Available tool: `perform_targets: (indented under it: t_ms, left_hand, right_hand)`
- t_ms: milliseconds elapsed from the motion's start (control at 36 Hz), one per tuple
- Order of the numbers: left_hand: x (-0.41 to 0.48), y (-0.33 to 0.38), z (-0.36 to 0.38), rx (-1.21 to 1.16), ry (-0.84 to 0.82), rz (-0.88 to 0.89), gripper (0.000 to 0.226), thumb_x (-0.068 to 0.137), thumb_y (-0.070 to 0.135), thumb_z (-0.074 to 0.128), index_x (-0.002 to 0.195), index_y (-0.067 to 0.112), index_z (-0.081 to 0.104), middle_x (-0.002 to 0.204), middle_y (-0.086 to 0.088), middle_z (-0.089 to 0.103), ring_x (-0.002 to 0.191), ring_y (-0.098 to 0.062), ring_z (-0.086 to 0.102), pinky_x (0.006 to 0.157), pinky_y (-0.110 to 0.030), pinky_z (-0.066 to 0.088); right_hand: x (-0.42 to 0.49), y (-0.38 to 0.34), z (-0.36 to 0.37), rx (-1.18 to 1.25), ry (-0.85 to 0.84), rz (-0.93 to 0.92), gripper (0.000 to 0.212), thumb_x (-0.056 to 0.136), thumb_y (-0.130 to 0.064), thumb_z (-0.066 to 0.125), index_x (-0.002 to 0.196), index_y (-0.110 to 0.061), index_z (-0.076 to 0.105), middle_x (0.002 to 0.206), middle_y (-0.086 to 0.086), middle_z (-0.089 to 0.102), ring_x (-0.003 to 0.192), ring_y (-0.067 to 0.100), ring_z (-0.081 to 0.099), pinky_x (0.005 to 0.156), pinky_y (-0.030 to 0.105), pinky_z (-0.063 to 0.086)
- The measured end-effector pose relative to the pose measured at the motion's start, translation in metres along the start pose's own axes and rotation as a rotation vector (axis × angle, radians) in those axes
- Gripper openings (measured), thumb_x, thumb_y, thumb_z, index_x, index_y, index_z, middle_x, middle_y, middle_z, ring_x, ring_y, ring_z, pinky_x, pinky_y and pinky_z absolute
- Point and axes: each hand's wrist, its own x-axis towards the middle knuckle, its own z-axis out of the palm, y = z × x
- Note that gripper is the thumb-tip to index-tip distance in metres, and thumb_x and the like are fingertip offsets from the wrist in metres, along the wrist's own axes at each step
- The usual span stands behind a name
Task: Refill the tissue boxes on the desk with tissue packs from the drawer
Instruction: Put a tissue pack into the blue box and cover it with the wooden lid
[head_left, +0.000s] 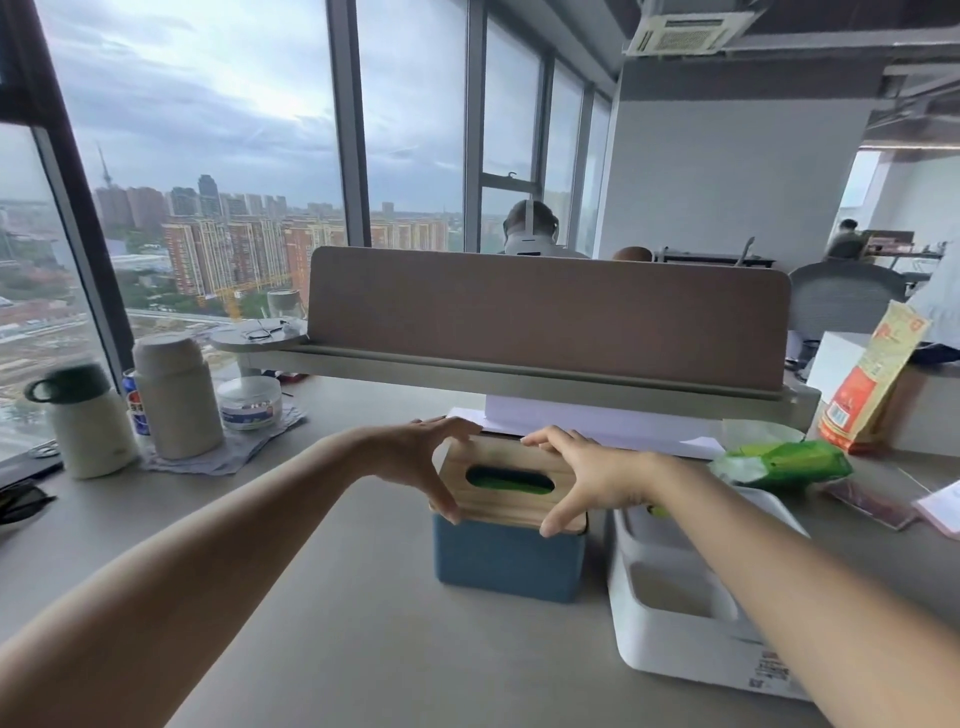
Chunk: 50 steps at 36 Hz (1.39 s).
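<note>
A blue tissue box (506, 561) stands at the middle of the desk with a wooden lid (511, 504) on top. Green shows through the lid's oval slot. My left hand (423, 460) grips the lid's left end, thumb at the front and fingers at the back. On the lid's right end sits my right hand (582, 475), holding it the same way. To the right lies a white tissue box (675, 639) without a lid. A green tissue pack (784, 462) rests behind that white box.
A brown divider screen (545, 317) on a shelf runs across behind the boxes. Mugs, a flask (174, 395) and a round tub (249, 402) stand at the left. A red and yellow bag (867, 379) leans at the right. A person sits beyond the divider.
</note>
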Motion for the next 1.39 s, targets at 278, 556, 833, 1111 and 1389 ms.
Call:
perform_targets:
  t_ms: [278,556,833,1111,1389]
  left_hand:
    - [0.009,0.0,-0.003,-0.057,-0.089,-0.022,0.113,0.047,0.053,0.087,0.141,0.047,0.026,0.149,0.021,0.03,0.138,-0.012,0.03,0.112,-0.037,0.034]
    - [0.01,-0.001,0.0,-0.087,-0.088,-0.018,0.114,0.048,0.05,0.088,0.142,0.047,0.025,0.149,0.021,0.028,0.138,-0.011,0.029,0.111,-0.034,0.033]
    - [0.01,-0.008,0.004,-0.16,-0.121,-0.028,0.114,0.056,0.042,0.088,0.147,0.044,0.021,0.154,0.021,0.021,0.142,-0.011,0.023,0.114,-0.034,0.028]
    - [0.01,-0.011,0.004,-0.203,-0.068,-0.034,0.092,0.075,0.03,0.079,0.149,0.038,0.025,0.151,0.009,0.034,0.143,-0.011,0.025,0.104,-0.024,0.025]
    - [0.014,-0.019,0.014,-0.206,-0.096,-0.029,0.096,0.074,0.035,0.079,0.15,0.038,0.021,0.157,0.016,0.023,0.144,-0.01,0.024,0.107,-0.022,0.023]
  right_hand:
    - [0.008,0.009,0.0,0.074,-0.044,0.013,0.101,0.058,-0.045,0.087,0.139,-0.046,0.025,0.153,-0.009,0.022,0.142,0.015,0.024,0.115,0.041,0.029]
    - [0.009,0.012,-0.001,0.06,-0.055,-0.006,0.101,0.059,-0.044,0.087,0.139,-0.046,0.025,0.153,-0.009,0.022,0.143,0.014,0.022,0.115,0.038,0.028]
    - [0.008,0.019,0.001,0.035,-0.036,-0.03,0.099,0.058,-0.052,0.085,0.138,-0.046,0.028,0.151,-0.013,0.026,0.14,0.01,0.025,0.115,0.037,0.029]
    - [0.01,0.027,-0.001,0.005,-0.057,-0.032,0.1,0.061,-0.061,0.079,0.144,-0.042,0.027,0.154,-0.017,0.026,0.141,0.008,0.026,0.116,0.034,0.027]
    - [0.011,0.028,0.003,-0.075,-0.053,-0.035,0.097,0.068,-0.056,0.077,0.147,-0.039,0.023,0.156,-0.014,0.021,0.144,0.009,0.023,0.118,0.035,0.024]
